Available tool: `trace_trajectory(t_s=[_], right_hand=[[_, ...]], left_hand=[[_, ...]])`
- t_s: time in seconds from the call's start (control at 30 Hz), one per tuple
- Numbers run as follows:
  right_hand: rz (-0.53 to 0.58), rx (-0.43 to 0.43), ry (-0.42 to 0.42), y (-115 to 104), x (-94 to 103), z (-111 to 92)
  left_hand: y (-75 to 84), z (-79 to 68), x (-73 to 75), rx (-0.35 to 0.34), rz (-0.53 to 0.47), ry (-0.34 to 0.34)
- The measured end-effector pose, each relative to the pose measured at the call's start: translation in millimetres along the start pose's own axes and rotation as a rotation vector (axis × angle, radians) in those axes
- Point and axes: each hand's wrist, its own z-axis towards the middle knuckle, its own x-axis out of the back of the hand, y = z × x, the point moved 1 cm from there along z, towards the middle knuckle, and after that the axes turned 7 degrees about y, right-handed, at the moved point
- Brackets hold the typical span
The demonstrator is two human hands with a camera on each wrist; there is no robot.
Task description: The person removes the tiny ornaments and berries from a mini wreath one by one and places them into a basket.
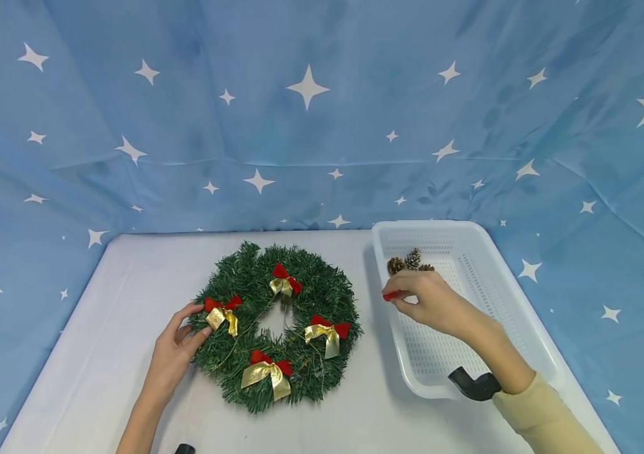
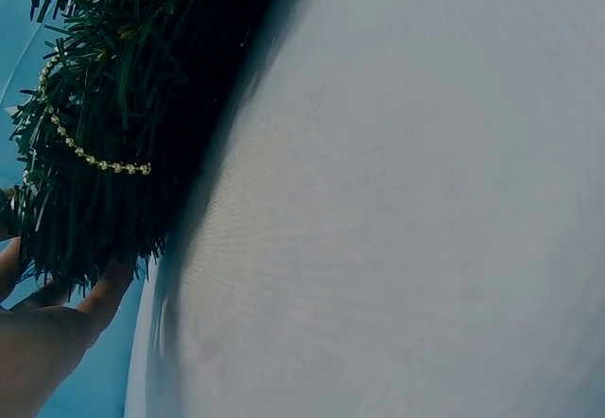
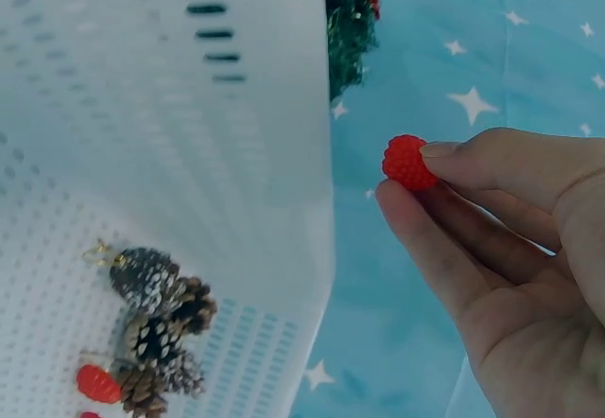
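A green wreath [image 1: 225,353] with several red-and-gold bows lies on the white table. My left hand [image 1: 176,347] grips its left edge, the thumb and forefinger by the left bow [image 1: 222,313]. The left wrist view shows the fingers [image 2: 106,295] against the green needles, beside a gold bead chain [image 2: 95,161]. Between thumb and fingertips, my right hand [image 1: 435,301] pinches a red artificial raspberry [image 3: 408,162]. This hand is above the left rim of a white plastic basket [image 1: 407,372], apart from the wreath.
Several pine cones [image 3: 151,338] lie in the basket near its far left corner, with a red berry [image 3: 98,384] beside them. A blue star-patterned cloth [image 1: 299,139] hangs behind the table and at both sides. White tabletop [image 1: 123,290] shows left of the wreath.
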Motion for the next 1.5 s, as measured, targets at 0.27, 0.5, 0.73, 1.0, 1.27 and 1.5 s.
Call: trace_trajectory(t_s=[0.27,0.5,0.73,1.0,1.27,1.5], right_hand=[[0.017,-0.092,-0.006,23,3.8,-6],[0.020,-0.179,-0.040,42,5.4,-9],[0.000,-0.225,-0.052,61,2.7,-12],[0.009,-0.328,-0.084,78,-2.9,-16],[0.008,-0.350,-0.139,92,-10.4,-18],[0.014,-0.357,-0.198,96,-18.7,-19]], left_hand=[[0.9,-0.2,0.3,-0.004,0.005,0.000],[0.8,-0.1,0.0,-0.006,0.005,0.001],[1.4,0.1,-0.2,0.002,0.000,0.001],[1.4,-0.1,-0.1,-0.002,-0.007,0.002],[0.2,-0.1,0.0,-0.007,-0.012,-0.003],[0.7,-0.1,0.0,0.002,-0.009,0.000]])
